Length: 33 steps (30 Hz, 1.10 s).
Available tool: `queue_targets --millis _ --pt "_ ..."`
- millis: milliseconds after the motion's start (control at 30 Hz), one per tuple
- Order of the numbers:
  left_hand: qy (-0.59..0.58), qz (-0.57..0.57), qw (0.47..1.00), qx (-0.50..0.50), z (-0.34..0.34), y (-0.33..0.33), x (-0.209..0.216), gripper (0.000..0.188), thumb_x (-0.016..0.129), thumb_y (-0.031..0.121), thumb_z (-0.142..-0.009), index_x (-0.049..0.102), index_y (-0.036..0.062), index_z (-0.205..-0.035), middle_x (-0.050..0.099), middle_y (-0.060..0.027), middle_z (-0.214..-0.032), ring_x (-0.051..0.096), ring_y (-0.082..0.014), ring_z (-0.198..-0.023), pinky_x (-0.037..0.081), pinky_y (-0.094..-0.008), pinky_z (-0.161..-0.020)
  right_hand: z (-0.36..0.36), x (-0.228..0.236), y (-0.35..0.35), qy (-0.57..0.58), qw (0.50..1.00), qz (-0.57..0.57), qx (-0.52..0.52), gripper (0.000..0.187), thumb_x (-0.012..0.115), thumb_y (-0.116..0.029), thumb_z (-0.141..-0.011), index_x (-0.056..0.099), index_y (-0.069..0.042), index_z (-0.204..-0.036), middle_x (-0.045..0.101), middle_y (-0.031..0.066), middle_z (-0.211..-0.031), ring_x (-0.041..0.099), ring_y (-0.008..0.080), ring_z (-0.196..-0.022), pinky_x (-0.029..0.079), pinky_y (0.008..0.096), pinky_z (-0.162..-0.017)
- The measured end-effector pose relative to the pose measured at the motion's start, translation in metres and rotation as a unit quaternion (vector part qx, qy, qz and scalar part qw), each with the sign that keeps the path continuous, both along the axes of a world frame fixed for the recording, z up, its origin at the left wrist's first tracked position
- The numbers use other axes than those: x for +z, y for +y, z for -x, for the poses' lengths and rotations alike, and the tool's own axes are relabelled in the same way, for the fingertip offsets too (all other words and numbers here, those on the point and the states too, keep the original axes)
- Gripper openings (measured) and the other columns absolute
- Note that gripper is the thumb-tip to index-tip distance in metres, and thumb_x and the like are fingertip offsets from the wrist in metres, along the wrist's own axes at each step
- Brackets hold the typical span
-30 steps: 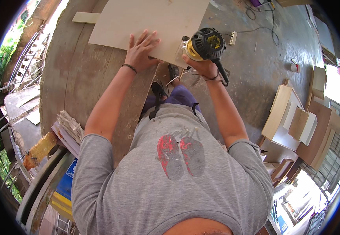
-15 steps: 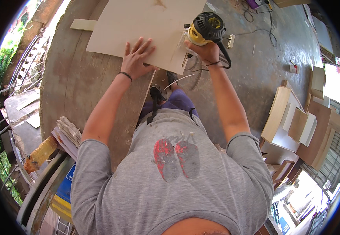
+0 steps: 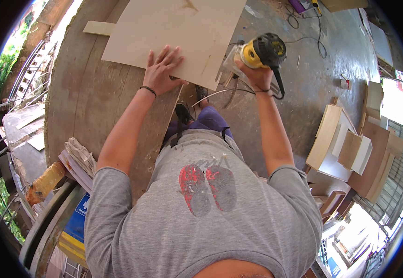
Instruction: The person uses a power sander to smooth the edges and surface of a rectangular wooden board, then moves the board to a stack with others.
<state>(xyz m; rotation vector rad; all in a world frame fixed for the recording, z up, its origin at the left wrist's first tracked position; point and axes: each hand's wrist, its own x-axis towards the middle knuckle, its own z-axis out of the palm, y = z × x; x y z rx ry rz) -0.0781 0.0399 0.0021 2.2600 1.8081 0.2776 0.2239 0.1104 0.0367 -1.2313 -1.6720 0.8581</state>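
Note:
My left hand [image 3: 163,72] lies with fingers spread on the near edge of a large pale board [image 3: 169,28], which rests on a brown wooden worktable [image 3: 83,88]. A slot shows near the board's right corner. In my right hand [image 3: 255,75] is a yellow and black trim router [image 3: 262,50], gripped round its body. The router is off to the right of the board, apart from it and tilted, with its clear base toward the board. Its black cord loops down by my wrist.
A pale wooden strip [image 3: 98,28] sticks out from under the board's left side. Cabinet boxes [image 3: 329,134] stand on the concrete floor at right, with a small can [image 3: 345,84] nearby. Cables [image 3: 319,39] lie at the far right. My shoes [image 3: 183,112] are beside the table.
My right hand has moved the router rightward and slightly down, off the board's right edge. The router tilts differently. My left hand and the board have stayed in place.

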Motion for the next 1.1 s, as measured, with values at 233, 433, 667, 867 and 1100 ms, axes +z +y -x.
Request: queue_targets --millis 233,433,667,867,1100 --pt "-0.003 -0.016 1.000 0.000 0.001 -0.002 0.000 0.081 0.072 0.059 -0.065 0.052 0.0237 -0.136 0.031 0.0049 -0.153 0.020 -0.0182 -0.144 0.007 -0.0532 -0.117 0.007 -0.009 -0.055 0.027 0.996 0.008 0.080 0.051 0.085 -0.016 -0.069 0.061 -0.003 -0.112 0.065 0.0051 -0.105 0.062 0.0135 -0.093 0.052 0.0291 -0.083" --pt "0.003 -0.020 1.000 -0.002 0.000 0.000 0.001 0.081 0.071 0.060 -0.066 0.051 0.0249 -0.137 0.031 0.0046 -0.153 0.020 -0.0179 -0.144 0.005 -0.0528 -0.117 0.027 -0.014 -0.067 -0.083 0.989 -0.077 0.096 0.051 0.085 -0.021 -0.067 0.063 -0.004 -0.110 0.065 0.0076 -0.104 0.063 0.0190 -0.094 0.051 0.0333 -0.084" --pt "0.002 -0.043 0.999 -0.004 0.002 0.001 -0.008 0.079 0.070 0.062 -0.065 0.053 0.0281 -0.134 0.032 0.0067 -0.153 0.020 -0.0167 -0.144 0.006 -0.0559 -0.116 0.041 0.005 -0.064 -0.035 0.993 -0.042 0.104 0.049 0.085 -0.021 -0.068 0.064 -0.004 -0.108 0.066 0.0066 -0.102 0.063 0.0165 -0.091 0.052 0.0322 -0.082" --pt "0.002 -0.027 1.000 -0.010 0.002 0.001 -0.006 0.079 0.073 0.056 -0.066 0.051 0.0270 -0.137 0.031 0.0058 -0.153 0.020 -0.0177 -0.144 0.007 -0.0558 -0.116 0.041 -0.010 -0.043 -0.072 0.990 -0.066 0.106 0.047 0.085 -0.020 -0.068 0.064 -0.003 -0.107 0.067 0.0051 -0.098 0.063 0.0152 -0.087 0.052 0.0315 -0.079" --pt "0.012 -0.032 0.999 -0.003 0.000 0.000 -0.006 0.078 0.073 0.058 -0.066 0.052 0.0297 -0.135 0.031 0.0073 -0.153 0.020 -0.0155 -0.144 0.008 -0.0552 -0.116 0.041 -0.003 -0.048 -0.086 0.988 -0.035 0.127 0.045 0.084 -0.018 -0.069 0.064 -0.003 -0.106 0.066 0.0049 -0.097 0.062 0.0149 -0.087 0.052 0.0306 -0.079"
